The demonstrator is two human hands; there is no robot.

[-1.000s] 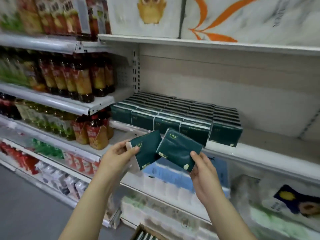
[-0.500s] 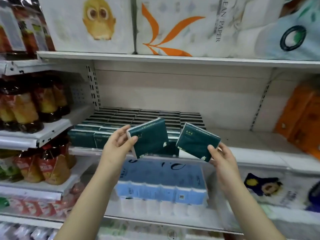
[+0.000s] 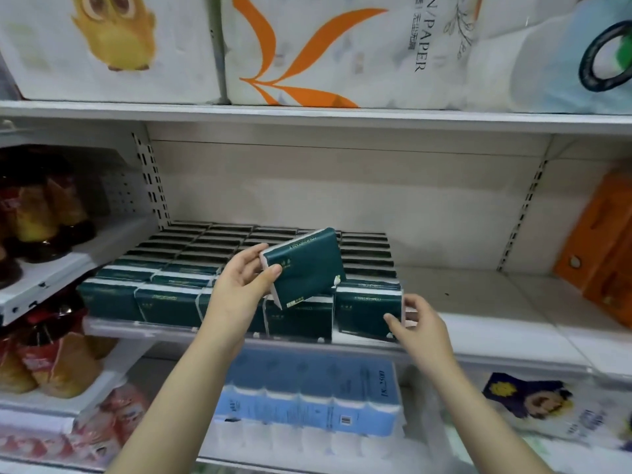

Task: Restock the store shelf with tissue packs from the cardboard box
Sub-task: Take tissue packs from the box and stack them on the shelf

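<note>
Your left hand (image 3: 244, 285) grips one dark green tissue pack (image 3: 307, 265) by its left end, thumb on the front and fingers behind, holding it tilted just above the stocked rows (image 3: 205, 254) on the shelf (image 3: 478, 302). Your right hand (image 3: 420, 323) pinches the right end of a second pack (image 3: 366, 309) between thumb and curled fingers. That pack stands upright at the front right end of the rows, by the shelf's lip.

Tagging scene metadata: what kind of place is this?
Store aisle, likely a supermarket: metal shelving, rows of dark green tissue packs, bottled drinks at left, toilet paper packs above.
</note>
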